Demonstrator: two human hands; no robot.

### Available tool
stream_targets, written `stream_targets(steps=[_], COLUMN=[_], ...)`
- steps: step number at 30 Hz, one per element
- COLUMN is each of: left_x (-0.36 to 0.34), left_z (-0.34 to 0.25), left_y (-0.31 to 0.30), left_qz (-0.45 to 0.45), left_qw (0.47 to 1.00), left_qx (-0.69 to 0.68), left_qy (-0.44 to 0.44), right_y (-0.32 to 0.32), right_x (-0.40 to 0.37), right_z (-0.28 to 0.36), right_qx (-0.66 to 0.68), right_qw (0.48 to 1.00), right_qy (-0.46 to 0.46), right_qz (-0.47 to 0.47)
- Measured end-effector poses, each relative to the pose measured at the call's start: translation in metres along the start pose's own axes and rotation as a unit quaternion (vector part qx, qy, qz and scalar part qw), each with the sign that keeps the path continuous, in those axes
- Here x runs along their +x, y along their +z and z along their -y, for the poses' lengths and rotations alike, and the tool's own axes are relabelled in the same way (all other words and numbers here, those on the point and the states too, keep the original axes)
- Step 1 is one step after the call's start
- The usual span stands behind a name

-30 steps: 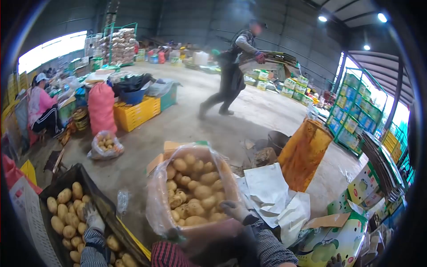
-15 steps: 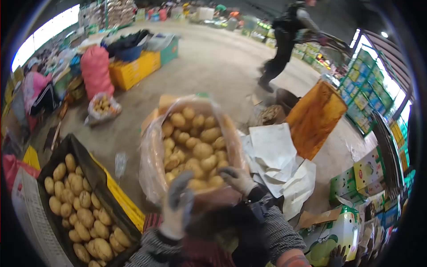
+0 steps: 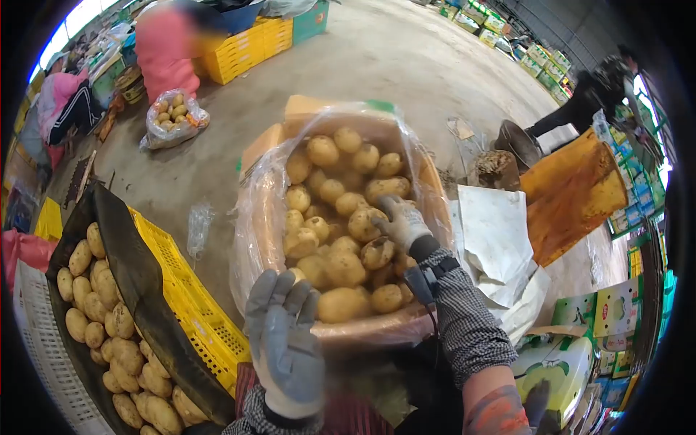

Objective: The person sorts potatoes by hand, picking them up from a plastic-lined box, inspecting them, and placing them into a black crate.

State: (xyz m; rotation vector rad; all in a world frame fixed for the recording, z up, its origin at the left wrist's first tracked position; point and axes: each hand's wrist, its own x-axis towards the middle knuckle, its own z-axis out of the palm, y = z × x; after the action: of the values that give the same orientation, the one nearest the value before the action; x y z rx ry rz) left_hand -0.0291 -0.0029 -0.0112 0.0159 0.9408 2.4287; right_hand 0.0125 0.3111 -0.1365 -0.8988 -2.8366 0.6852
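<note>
A carton [image 3: 444,250] lined with clear plastic stands before me, filled with potatoes [image 3: 344,268]. My right hand [image 3: 404,221], in a light work glove with grey fingers, reaches over its right side. Its fingers are apart, and their tips touch a dark-marked potato [image 3: 365,225] in the pile. My left hand [image 3: 286,333], gloved alike, is raised at the carton's near left corner, fingers stretched out and nothing in it. To the left, a yellow crate [image 3: 192,304] with a dark lining [image 3: 138,290] holds more potatoes [image 3: 127,355].
White paper sheets [image 3: 496,235] and an orange-brown board [image 3: 576,196] lie to the right. A bag of small potatoes [image 3: 174,123] and a pink sack [image 3: 163,54] stand at back left. Printed cartons [image 3: 558,370] are at lower right. One person [image 3: 602,94] bends at far right; another [image 3: 69,109] sits left.
My right hand has moved from the carton's near rim onto the potatoes. My left hand has opened wider, palm up. The walking person has moved right and bends down. The view has shifted.
</note>
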Motion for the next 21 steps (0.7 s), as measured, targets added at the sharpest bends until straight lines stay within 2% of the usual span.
stream_targets(steps=[1, 4, 7, 10, 13, 16, 19, 21], left_x=[0.001, 0.003, 0.006, 0.007, 0.007, 0.006, 0.004, 0.001], left_z=[-0.002, 0.002, 0.004, 0.006, 0.007, 0.006, -0.003, -0.004], left_y=[-0.001, -0.013, -0.013, -0.008, -0.015, -0.014, -0.005, -0.002], left_qz=[-0.022, 0.016, -0.024, -0.043, -0.006, 0.016, 0.007, 0.005], left_qw=[1.000, 0.999, 0.999, 0.998, 1.000, 1.000, 0.998, 0.998], left_qx=[-0.004, -0.031, -0.036, -0.046, -0.025, -0.019, -0.034, -0.040], left_qy=[-0.007, -0.005, 0.001, 0.002, -0.003, -0.017, -0.043, -0.053], right_y=[0.004, 0.019, 0.033, 0.053, 0.036, 0.069, 0.071, 0.048], right_x=[0.014, 0.058, 0.106, 0.162, 0.173, 0.167, 0.157, 0.143], right_z=[0.010, 0.034, 0.069, 0.091, 0.125, 0.105, 0.101, 0.103], right_qx=[0.016, 0.000, -0.061, -0.207, -0.325, -0.344, -0.257, -0.211], right_qw=[1.000, 0.994, 0.984, 0.951, 0.945, 0.935, 0.966, 0.977], right_qy=[0.012, -0.074, -0.107, -0.139, -0.014, -0.028, 0.010, 0.018], right_qz=[-0.010, -0.080, -0.127, -0.182, -0.030, -0.079, -0.031, 0.015])
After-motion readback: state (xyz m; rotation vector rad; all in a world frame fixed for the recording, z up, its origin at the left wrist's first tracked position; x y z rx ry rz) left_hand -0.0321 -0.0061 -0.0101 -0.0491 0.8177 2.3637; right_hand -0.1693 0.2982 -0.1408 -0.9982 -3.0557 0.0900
